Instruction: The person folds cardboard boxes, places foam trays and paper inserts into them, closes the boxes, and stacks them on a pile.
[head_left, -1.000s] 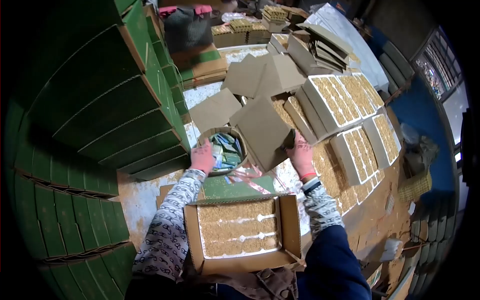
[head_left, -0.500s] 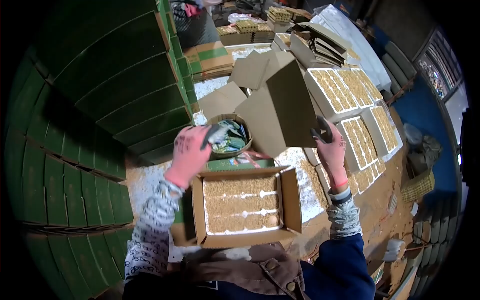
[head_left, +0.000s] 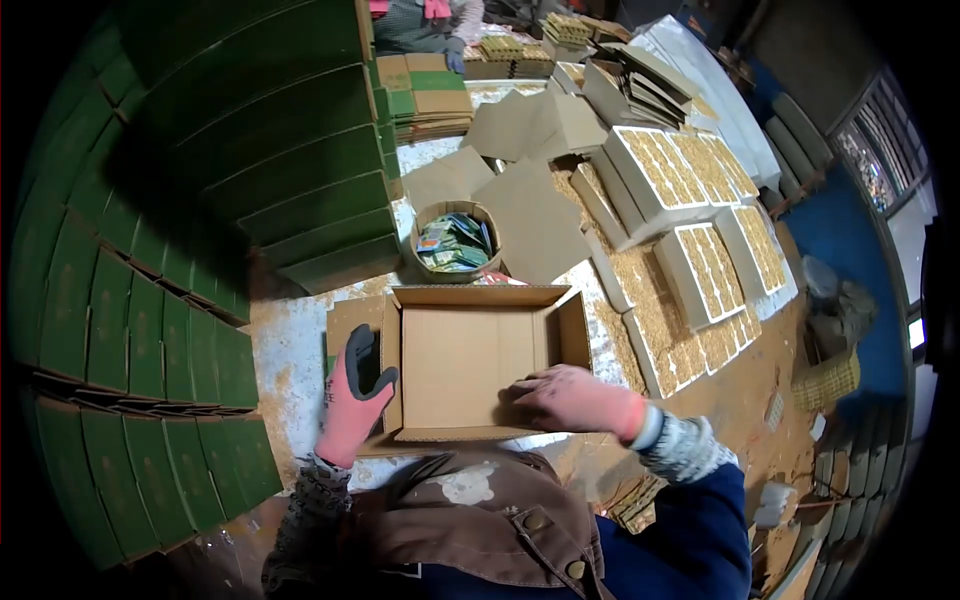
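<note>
A cardboard box point(head_left: 577, 350) stands in front of me with its top open. A plain cardboard sheet point(head_left: 465, 350) lies inside it and hides what is beneath. My left hand point(head_left: 355, 395), in a pink and dark glove, is at the box's left wall with thumb and fingers apart. My right hand point(head_left: 578, 400), in the same kind of glove, rests over the sheet's lower right part, its fingertips partly in shadow. Behind the box stands a round tub point(head_left: 418, 245) of green and blue packets point(head_left: 455, 242).
Green boxes point(head_left: 150, 360) are stacked high on the left. White trays point(head_left: 700, 275) of grainy brown material stand at the right. Loose cardboard sheets point(head_left: 535, 220) lie behind the tub. A co-worker's gloved hand point(head_left: 455, 55) shows at the far back.
The cardboard sheet that my right hand held up is now in the box, covering the brown contents. Both hands have come down to the box; my left hand has left the tub.
</note>
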